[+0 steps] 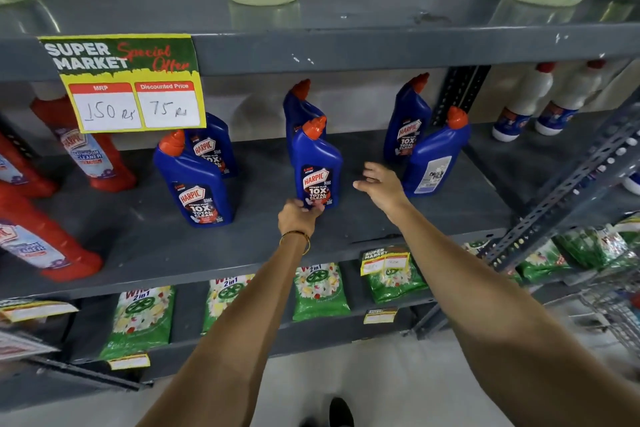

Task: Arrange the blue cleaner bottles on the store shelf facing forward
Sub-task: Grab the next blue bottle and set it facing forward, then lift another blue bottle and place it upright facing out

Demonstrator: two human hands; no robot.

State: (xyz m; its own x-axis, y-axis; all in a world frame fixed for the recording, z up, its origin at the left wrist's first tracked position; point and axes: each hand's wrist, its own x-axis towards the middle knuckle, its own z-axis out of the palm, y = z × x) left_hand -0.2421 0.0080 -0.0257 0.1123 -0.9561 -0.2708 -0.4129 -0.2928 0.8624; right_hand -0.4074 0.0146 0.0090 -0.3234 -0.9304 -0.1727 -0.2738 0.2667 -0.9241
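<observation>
Several blue cleaner bottles with orange caps stand on the grey middle shelf (242,253). The front middle bottle (317,163) faces forward; my left hand (299,217) grips its base. Behind it stands another blue bottle (299,107). At the left, a front bottle (194,180) and one behind it (214,144) show their labels. At the right, the front bottle (434,156) shows its back label, and the bottle behind it (408,121) faces forward. My right hand (379,182) hovers with fingers spread between the middle and right front bottles, holding nothing.
Red bathroom cleaner bottles (86,149) fill the shelf's left end. A yellow price sign (124,83) hangs from the shelf above. White bottles (540,104) stand at the right behind a slotted metal upright (568,191). Green detergent packs (320,291) lie on the shelf below.
</observation>
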